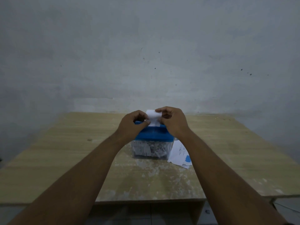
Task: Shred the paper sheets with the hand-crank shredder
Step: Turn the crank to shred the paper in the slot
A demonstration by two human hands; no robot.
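A hand-crank shredder [154, 135] stands near the middle of a pale wooden desk [65, 151]. It has a blue top, and below that a clear bin [168, 150] packed with grey and white paper shreds [146, 150].

Both of the person's bare arms reach forward to it, and the hands meet right above the blue top. The left grip [131, 124] hovers over the shredder's left end. Its fingers are curled inward and its fingertips pinch the left edge of a narrow white paper sheet [151, 116]. The right grip [172, 122] hovers over the shredder's right end, likewise curled, with its fingers wrapped over the upper right edge of the same sheet. Both grips are therefore clenched on the paper.

The sheet stands roughly upright between them, directly above the middle of the shredder. Its upper part curls back, and its lower end reaches down to the blue top. Whether that end has entered the feed slot cannot be told from this view.

Just right of the shredder, a few loose sheets [180, 155] lie flat on the desk, touching or nearly touching the bin's right wall. They are white with faint print, and one carries a blue patch. In front of the shredder the desk surface is scuffed with pale marks. Behind the shredder, past the desk's far edge, rises a plain grey wall [146, 46] with a few dark specks.
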